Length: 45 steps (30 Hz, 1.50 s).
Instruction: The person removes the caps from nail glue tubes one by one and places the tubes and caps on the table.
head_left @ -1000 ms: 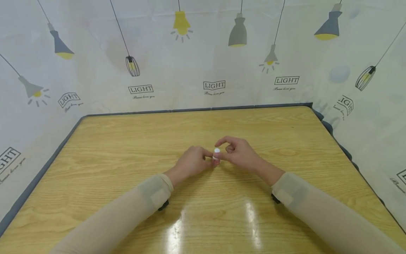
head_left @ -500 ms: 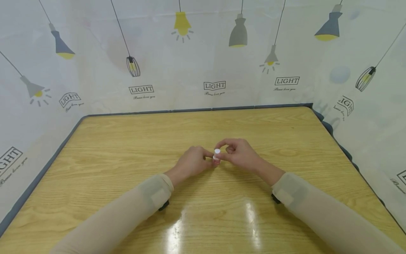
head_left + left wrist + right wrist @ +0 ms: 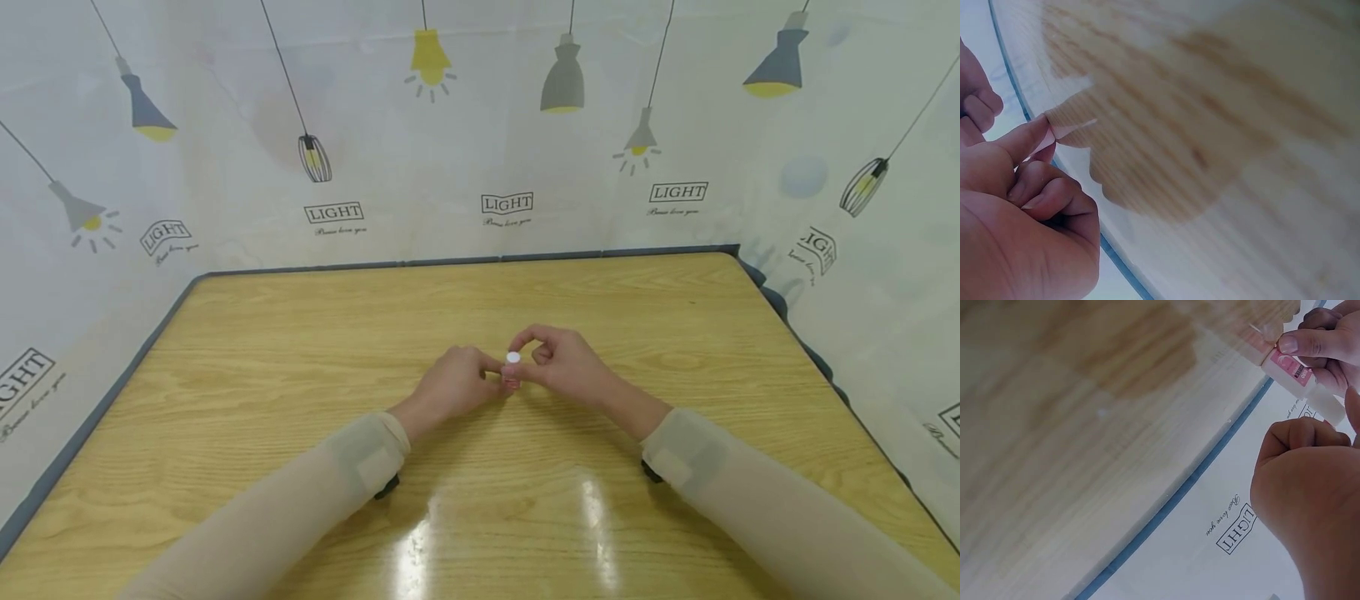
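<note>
A small bottle with a pink label and a white cap stands upright on the table between the two hands. My left hand pinches its lower part between thumb and fingers; the left thumb presses by the label's edge in the right wrist view. From the right, my right hand holds the cap, thumb in front and index finger arched behind it. In the left wrist view the left hand hides most of the bottle, and part of the right hand shows beyond.
The wooden table has a dark blue edge strip. A pale backdrop printed with lamps and lettering rises along its back and sides. Light reflects off the tabletop near the front.
The right thumb has slid slightly left across the bottle's neck, and the cap's top shows as a flatter white disc. The left hand stays in place.
</note>
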### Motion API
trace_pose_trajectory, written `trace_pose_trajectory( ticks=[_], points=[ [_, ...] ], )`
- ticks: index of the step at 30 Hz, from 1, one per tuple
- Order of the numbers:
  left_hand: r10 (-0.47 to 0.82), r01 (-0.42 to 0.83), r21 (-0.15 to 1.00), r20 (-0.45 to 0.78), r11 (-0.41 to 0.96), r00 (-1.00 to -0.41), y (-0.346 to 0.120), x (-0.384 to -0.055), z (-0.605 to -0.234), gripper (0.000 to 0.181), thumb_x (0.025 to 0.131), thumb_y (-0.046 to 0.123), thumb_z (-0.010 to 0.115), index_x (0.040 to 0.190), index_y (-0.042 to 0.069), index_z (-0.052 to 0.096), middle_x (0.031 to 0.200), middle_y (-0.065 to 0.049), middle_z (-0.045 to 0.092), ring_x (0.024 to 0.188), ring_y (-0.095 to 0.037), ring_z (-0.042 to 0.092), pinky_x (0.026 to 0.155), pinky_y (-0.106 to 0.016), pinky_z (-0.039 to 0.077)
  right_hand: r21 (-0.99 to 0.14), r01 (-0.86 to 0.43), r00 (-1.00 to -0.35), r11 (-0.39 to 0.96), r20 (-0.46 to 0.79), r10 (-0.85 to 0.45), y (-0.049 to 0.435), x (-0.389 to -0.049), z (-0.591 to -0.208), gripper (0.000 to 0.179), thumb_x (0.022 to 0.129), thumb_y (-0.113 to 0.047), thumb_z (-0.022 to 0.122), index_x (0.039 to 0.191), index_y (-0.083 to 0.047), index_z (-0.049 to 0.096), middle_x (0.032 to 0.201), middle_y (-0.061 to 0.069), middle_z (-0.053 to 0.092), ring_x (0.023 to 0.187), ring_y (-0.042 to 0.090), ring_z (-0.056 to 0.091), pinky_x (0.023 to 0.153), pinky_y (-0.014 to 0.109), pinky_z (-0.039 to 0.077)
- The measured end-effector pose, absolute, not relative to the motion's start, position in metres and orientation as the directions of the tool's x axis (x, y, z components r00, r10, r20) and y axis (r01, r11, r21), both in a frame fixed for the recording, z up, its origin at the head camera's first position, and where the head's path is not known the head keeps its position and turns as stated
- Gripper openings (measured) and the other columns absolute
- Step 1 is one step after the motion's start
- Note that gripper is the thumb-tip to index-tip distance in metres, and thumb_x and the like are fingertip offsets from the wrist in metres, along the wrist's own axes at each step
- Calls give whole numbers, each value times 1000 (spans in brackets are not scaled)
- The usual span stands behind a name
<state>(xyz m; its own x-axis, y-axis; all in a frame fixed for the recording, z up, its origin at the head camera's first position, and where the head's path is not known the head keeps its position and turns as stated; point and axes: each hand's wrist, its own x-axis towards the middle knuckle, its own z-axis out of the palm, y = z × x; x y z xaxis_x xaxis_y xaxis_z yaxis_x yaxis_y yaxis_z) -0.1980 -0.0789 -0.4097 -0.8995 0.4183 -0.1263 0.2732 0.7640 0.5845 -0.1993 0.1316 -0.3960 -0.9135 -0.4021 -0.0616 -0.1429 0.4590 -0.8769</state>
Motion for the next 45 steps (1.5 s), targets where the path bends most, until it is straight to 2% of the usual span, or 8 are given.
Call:
trace_pose_trajectory(
  ticks=[4,7,19,24,34,37,41,45],
  points=[
    [412,257,597,-136,760,-901,-79,-198,-410,32,100,36,76,127,20,80,73,2,61,54,-7,28,55,-25,30,-868,-151,-916,473,-56,-397,131,-199,-396,24,96,-30,82,113,-17,70,60,-6,27,54,13,26,52,25,27],
    [408,247,604,-143,758,-902,-78,-197,-409,34,100,37,77,130,21,79,77,1,66,56,-8,27,57,-26,30,-864,-159,-918,477,-49,-394,131,-200,-397,22,97,-29,81,112,-17,71,61,-6,28,54,14,26,52,26,27],
    [401,233,607,-155,760,-903,-77,-197,-408,35,100,39,76,130,22,78,58,7,46,55,-8,23,56,-27,28,-857,-203,-910,473,-14,-415,133,-200,-398,25,100,-21,77,122,-11,77,59,-6,29,54,14,27,52,25,28],
    [399,236,608,-148,759,-905,-77,-196,-407,35,100,39,76,130,21,79,57,6,46,56,-8,23,57,-27,29,-861,-216,-903,461,-3,-430,133,-200,-397,26,101,-19,75,124,-9,77,58,-7,30,54,13,27,52,24,28],
    [395,226,605,-161,764,-904,-77,-195,-407,36,100,39,77,131,22,78,57,7,39,54,-7,23,53,-26,26,-881,-151,-918,448,-43,-394,135,-201,-399,24,96,-30,82,113,-17,71,60,-8,26,54,13,25,53,25,27],
    [396,230,604,-157,764,-905,-77,-195,-407,36,100,39,76,131,22,78,62,5,49,54,-8,25,54,-26,28,-881,-154,-918,447,-40,-395,135,-201,-400,22,96,-30,82,112,-17,72,60,-8,26,54,13,24,53,25,27],
    [394,229,603,-156,764,-906,-77,-195,-406,35,100,38,76,130,21,78,83,2,69,56,-9,29,57,-26,32,-876,-174,-914,449,-26,-406,135,-201,-399,19,98,-27,80,112,-16,75,60,-7,26,54,13,25,52,25,27],
    [396,230,606,-153,761,-905,-77,-195,-407,34,99,37,77,130,22,79,74,2,66,57,-9,27,57,-27,30,-869,-203,-907,451,-7,-421,135,-200,-398,17,100,-22,77,115,-14,76,59,-7,27,54,13,26,52,24,28]
  ],
)
